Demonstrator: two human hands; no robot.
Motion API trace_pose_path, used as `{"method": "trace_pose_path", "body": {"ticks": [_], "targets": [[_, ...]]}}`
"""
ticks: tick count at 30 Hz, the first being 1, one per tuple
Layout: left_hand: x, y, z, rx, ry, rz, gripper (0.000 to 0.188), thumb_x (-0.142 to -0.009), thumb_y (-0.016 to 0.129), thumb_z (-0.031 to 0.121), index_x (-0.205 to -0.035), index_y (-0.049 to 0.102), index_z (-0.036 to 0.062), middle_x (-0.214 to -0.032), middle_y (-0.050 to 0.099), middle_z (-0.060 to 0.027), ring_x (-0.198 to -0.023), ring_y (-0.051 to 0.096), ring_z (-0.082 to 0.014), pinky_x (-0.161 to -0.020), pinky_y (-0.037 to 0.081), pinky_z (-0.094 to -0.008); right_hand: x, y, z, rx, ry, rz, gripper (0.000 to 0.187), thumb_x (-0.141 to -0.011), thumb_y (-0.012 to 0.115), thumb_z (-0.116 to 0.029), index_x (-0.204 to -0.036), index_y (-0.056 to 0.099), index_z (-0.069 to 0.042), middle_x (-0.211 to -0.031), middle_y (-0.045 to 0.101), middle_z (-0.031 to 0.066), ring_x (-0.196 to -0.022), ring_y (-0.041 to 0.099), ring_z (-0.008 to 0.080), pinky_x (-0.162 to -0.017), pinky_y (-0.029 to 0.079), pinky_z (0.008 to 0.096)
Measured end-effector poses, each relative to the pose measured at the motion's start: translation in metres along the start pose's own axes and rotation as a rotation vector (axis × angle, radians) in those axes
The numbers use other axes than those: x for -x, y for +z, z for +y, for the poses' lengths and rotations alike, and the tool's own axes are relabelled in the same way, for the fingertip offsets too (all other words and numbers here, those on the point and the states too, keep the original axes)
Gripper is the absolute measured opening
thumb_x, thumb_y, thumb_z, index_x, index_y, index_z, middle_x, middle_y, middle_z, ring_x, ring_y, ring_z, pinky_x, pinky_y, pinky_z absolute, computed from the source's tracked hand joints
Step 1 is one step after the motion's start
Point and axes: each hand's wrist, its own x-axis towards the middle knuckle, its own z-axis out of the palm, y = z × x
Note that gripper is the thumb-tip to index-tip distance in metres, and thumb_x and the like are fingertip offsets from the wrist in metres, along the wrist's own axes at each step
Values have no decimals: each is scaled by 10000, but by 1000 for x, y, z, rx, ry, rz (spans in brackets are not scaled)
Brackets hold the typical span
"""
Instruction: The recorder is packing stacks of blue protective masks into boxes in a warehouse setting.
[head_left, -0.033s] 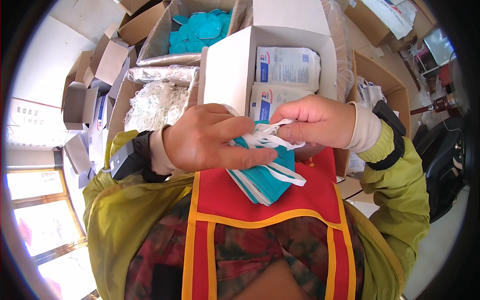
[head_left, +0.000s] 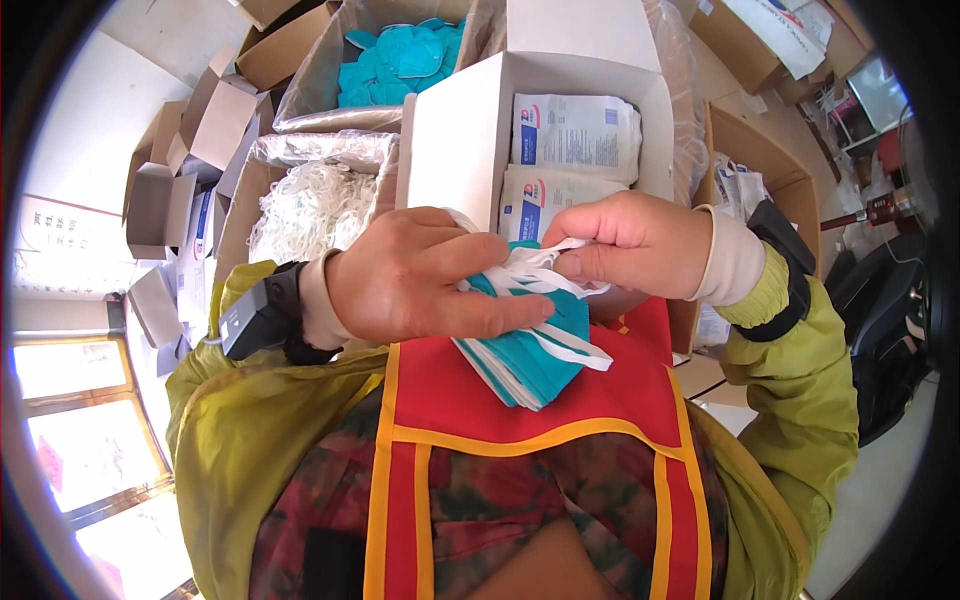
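Above the red apron, my left hand (head_left: 405, 280) is closed round a stack of teal face masks (head_left: 535, 370). White layers show along the stack's lower left edge. The masks' white ear loops (head_left: 530, 270) are bunched on top, and one loop hangs past the stack's right side. With thumb and forefinger, my right hand (head_left: 635, 245) pinches some of these loops at the stack's upper right. My palm hides part of the masks on the left.
Just beyond my hands stands an open white carton (head_left: 590, 75) with white packets (head_left: 575, 135). Left of it are a box of white straps (head_left: 315, 215) and a box of teal mask pieces (head_left: 405, 65). Another brown box (head_left: 775, 170) holding packets stands right. Empty cartons (head_left: 165, 210) pile up far left.
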Motion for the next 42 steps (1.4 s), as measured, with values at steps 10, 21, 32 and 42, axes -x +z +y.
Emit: {"method": "trace_pose_path", "body": {"ticks": [10, 21, 32, 42], "targets": [[0, 0, -2, 11, -10, 0, 431, -655, 696, 187, -1085, 688, 225, -869, 562, -56, -593, 600, -195, -522, 508, -296, -4, 1, 6, 956, -261, 146, 170, -872, 581, -68, -1032, 592, -13, -901, 625, 151, -825, 610, 329, -730, 491, 359], [7, 4, -3, 26, -33, 1, 432, -668, 684, 188, -1098, 678, 227, -884, 558, -51, -596, 591, -196, -524, 504, -302, -4, 5, -4, 364, 46, -7, 215, -902, 557, -83, -1103, 551, -9, -842, 626, 59, -669, 588, 95, -593, 485, 262], [4, 5, -3, 65, 16, -15, 441, -666, 718, 180, -1106, 692, 182, -848, 575, -67, -555, 549, -176, -475, 451, -293, -9, 5, -1, 248, 24, 81, 278, -824, 548, -67, -1096, 578, -18, -851, 642, 54, -757, 624, 115, -631, 501, 282], [5, 4, -1, 76, -108, -31, 459, -687, 701, 172, -1144, 675, 145, -813, 560, -63, -557, 561, -200, -484, 452, -314, -6, 7, -7, -272, 57, 21, 244, -907, 588, -85, -1145, 581, -33, -885, 588, -21, -645, 479, 17, -518, 377, 180]]}}
